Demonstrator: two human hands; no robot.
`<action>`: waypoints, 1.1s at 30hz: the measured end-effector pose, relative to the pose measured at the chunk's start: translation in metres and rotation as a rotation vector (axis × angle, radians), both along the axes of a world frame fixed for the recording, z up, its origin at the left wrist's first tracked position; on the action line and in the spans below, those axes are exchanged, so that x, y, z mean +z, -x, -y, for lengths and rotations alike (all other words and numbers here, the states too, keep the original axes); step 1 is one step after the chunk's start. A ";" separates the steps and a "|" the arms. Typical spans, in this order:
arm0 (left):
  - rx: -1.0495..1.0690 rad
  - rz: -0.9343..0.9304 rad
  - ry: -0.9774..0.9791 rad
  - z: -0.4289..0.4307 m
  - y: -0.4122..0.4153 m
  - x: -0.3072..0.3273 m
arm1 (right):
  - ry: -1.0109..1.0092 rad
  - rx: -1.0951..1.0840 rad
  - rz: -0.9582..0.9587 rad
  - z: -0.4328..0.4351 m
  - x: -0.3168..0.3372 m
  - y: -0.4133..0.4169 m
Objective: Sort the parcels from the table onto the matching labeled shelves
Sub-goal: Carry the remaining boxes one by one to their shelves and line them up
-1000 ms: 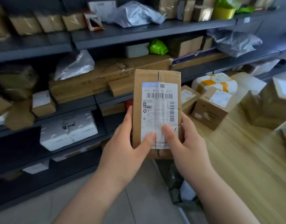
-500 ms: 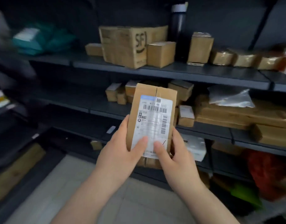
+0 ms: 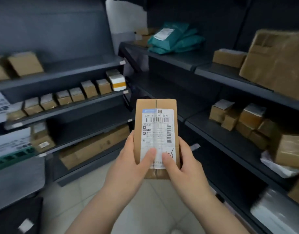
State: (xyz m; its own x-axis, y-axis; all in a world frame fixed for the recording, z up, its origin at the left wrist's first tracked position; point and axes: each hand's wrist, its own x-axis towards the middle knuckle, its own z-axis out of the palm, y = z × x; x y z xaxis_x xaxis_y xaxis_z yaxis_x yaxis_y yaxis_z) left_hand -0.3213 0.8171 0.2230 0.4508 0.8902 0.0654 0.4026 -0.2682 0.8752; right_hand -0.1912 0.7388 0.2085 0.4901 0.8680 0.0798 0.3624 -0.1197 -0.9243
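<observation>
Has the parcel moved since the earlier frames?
Yes. The parcel went left along the shelves: the teal bags, earlier far left of it, now lie above it.

The view has swung to the left. The worktop, at the right of the frame a second ago, has passed out of sight. The teal bags (image 3: 175, 39), at the upper left half a second ago, now sit at upper centre, and the large brown box (image 3: 277, 65) has slid to the right edge. Another shelf unit (image 3: 77, 70) with a row of small boxes (image 3: 74, 97) now fills the left of the frame.
</observation>
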 end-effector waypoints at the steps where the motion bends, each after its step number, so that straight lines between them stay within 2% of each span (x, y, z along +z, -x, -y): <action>1: 0.037 -0.004 0.001 -0.009 0.000 0.002 | -0.001 0.036 0.004 -0.014 0.001 -0.002; 8: 0.319 -0.020 -0.017 -0.079 -0.031 0.019 | -0.018 0.250 0.011 -0.106 0.025 -0.046; 18: 0.540 -0.026 -0.076 -0.151 -0.083 0.010 | -0.020 0.446 0.008 -0.219 0.018 -0.102; 23: 0.629 0.015 -0.052 -0.178 -0.060 0.008 | -0.023 0.598 -0.052 -0.261 0.014 -0.086; 33: 0.768 0.177 -0.040 -0.282 0.010 0.001 | -0.057 0.767 0.040 -0.390 0.020 -0.009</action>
